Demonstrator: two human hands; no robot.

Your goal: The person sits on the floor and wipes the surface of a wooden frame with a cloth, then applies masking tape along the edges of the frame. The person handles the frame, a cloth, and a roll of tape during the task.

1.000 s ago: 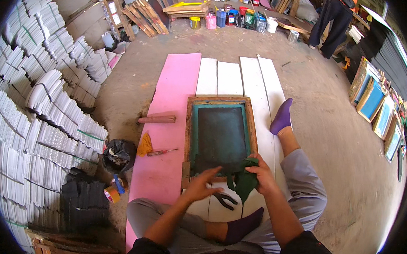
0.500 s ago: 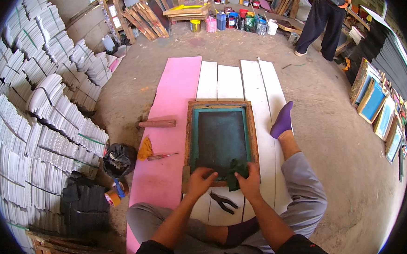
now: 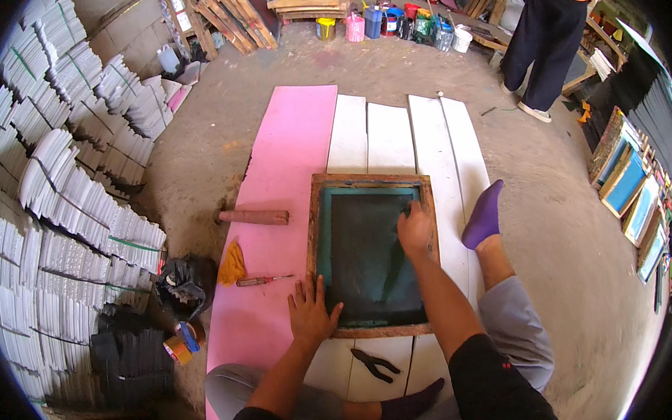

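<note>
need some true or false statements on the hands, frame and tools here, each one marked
1. The left hand is at the lower-left corner of the wooden frame. True.
2. The screwdriver lies on the pink board. True.
3. The pliers lie on the pink board. False: they lie on the white boards.
4. The right hand is outside the frame. False: it is over the dark panel's right side.

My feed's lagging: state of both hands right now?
Left hand: open, spread on the near-left corner of the screen-printing frame.
Right hand: closed over the mesh; whether it holds anything cannot be told.
</note>
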